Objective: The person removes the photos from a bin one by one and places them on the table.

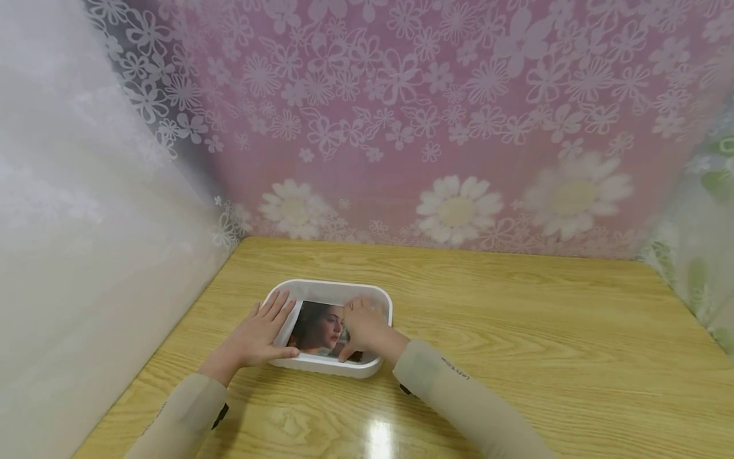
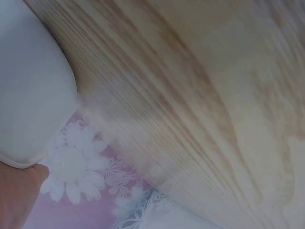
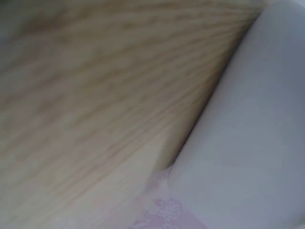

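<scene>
A white tray (image 1: pixel 329 369) with rounded corners stands on the table, and a photo print (image 1: pixel 317 326) of a person lies inside it. Over the tray's left side, my left hand (image 1: pixel 258 335) spreads straight fingers, its thumb at the front rim close to the print's lower left corner. My right hand (image 1: pixel 367 326) reaches into the right part of the tray, fingertips and thumb over the print's right side, covering part of it. In the left wrist view the tray's outer wall (image 2: pixel 33 81) shows with a fingertip at its rim. The right wrist view shows only the tray wall (image 3: pixel 248 129), no fingers.
The tray is on the left half of a wood-grain table (image 1: pixel 516 331). A pink flowered curtain (image 1: pixel 373 127) hangs along the back edge, a pale sheet (image 1: pixel 86 223) on the left, and a leaf-patterned cloth (image 1: pixel 699 255) on the right.
</scene>
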`<action>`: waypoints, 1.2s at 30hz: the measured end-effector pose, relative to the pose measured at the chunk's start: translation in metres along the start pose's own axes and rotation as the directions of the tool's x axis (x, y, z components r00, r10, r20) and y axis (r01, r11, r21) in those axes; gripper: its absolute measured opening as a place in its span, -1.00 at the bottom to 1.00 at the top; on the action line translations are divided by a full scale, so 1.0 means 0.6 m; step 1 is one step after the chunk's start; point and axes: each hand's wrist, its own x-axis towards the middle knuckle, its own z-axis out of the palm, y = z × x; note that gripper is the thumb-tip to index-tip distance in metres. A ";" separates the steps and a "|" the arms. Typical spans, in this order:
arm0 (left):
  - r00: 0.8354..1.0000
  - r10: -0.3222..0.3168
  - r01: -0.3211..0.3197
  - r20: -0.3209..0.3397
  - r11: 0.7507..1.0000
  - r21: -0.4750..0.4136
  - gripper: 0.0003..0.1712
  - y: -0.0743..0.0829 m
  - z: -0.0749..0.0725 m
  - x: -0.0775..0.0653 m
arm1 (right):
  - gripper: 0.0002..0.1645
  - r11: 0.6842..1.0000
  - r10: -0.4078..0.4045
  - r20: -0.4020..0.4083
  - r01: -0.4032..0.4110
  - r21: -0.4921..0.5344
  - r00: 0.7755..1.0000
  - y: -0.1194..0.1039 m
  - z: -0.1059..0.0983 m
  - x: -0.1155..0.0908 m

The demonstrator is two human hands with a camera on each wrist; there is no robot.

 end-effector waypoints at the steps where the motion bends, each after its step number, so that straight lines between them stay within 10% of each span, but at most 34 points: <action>1: 1.000 -0.001 0.001 0.001 1.000 0.000 0.11 0.000 -0.001 0.000 | 0.16 1.000 0.002 -0.014 -0.002 0.000 1.000 0.000 -0.001 0.000; 14: 1.000 -0.025 0.025 0.018 0.999 -0.020 0.16 0.001 -0.001 0.001 | -0.78 0.975 -0.003 -0.272 0.063 0.211 0.962 0.012 -0.009 0.003; 25: 0.999 -0.034 0.034 0.031 0.999 -0.017 0.16 0.001 -0.002 0.001 | -0.86 0.814 0.044 -0.328 0.157 0.560 0.944 0.032 -0.025 -0.002; 28: 0.999 -0.038 0.039 0.032 0.999 -0.025 0.16 0.001 -0.003 0.001 | -0.88 0.753 0.104 -0.316 0.133 0.644 0.943 0.042 -0.031 -0.008; 36: 0.998 -0.049 0.050 0.036 0.999 -0.020 0.18 0.004 -0.003 0.000 | -0.88 0.453 0.363 -0.232 0.047 0.890 0.902 0.079 -0.051 -0.047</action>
